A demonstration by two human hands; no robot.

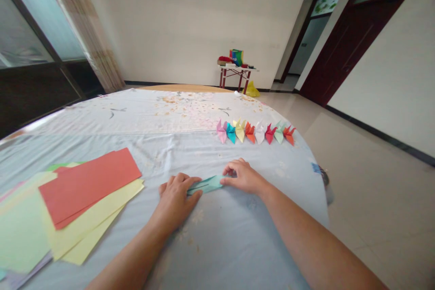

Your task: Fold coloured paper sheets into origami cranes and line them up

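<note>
A small folded piece of light teal paper (210, 184), long and narrow with a slit down its middle, lies on the cloth between my hands. My left hand (178, 190) grips its left end, thumb below and fingers above. At the right end, the thumb and forefinger of my right hand (242, 176) pinch the paper's tip. Behind my right hand stands a row of folded paper cranes (249, 132) in pink, blue, yellow, orange, white, red and pale green.
Loose coloured paper sheets, red (91, 186) and yellow (102, 222) among them, are piled at the left. A flowered cloth (142, 113) covers the round table. Beyond it, a small side table (236, 69) stands by the wall, with a yellow bag (251, 89) beside it.
</note>
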